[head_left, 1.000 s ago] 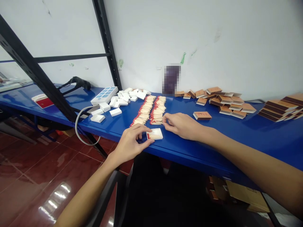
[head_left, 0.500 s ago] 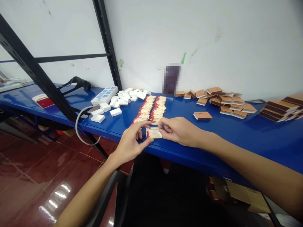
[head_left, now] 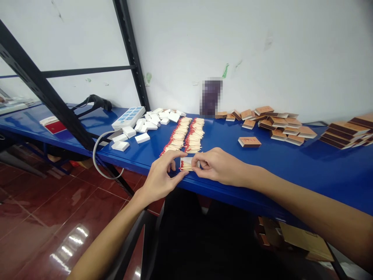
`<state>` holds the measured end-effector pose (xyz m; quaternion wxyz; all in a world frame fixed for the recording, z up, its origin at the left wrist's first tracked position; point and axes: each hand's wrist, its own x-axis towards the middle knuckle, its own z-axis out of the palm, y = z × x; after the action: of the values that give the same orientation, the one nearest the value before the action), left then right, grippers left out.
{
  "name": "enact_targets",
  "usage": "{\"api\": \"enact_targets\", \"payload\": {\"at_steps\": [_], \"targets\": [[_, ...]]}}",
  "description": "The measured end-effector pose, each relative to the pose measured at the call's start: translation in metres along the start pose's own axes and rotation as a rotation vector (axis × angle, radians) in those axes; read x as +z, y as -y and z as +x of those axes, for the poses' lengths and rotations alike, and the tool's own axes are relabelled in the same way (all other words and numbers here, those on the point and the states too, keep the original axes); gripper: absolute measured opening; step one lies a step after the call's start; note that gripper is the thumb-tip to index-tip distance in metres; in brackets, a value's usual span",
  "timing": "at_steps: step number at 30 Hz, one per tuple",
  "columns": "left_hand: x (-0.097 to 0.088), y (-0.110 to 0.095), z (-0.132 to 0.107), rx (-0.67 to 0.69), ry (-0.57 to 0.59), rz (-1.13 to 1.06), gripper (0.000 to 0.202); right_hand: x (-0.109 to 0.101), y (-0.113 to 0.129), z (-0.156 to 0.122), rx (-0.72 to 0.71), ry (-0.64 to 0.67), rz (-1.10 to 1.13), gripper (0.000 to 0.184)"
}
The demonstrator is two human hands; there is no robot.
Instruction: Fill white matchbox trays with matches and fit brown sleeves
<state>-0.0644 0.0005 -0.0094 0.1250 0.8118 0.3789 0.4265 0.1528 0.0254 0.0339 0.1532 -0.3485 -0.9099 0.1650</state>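
Observation:
At the table's front edge my left hand grips a small white matchbox tray, thumb on the near side and fingers on the far side. Red-headed matches lie in the tray along its near side, heads to the left. My right hand is over the tray's right end, thumb and forefinger pinched on the matches' plain ends; the fingertips partly hide them. Just beyond the tray, two long rows of matches, a left row and a right row, lie on the blue table.
Several white trays lie heaped at back left beside a white power strip with a grey cable. One orange matchbox sleeve lies right of the rows. More sleeves are piled behind it, with a stack at far right. A black rack post rises on the left.
My right hand has shifted slightly left and down over the tray. A match at the tray's far side is no longer there, and more of the white bottom shows. My left hand stays put.

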Motion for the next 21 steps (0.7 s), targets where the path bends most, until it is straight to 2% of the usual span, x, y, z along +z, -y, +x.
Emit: {"api": "enact_targets", "payload": {"at_steps": [6,21], "targets": [[0.0004,0.0001,0.0,-0.012,0.0,0.004,0.037,0.0001,-0.0016,0.0005,-0.046,-0.019,-0.066,0.016],[0.0014,0.0025,0.0006,0.033,-0.017,0.006,0.037,0.003,0.0,0.0015,-0.035,-0.097,-0.181,0.019]]}}
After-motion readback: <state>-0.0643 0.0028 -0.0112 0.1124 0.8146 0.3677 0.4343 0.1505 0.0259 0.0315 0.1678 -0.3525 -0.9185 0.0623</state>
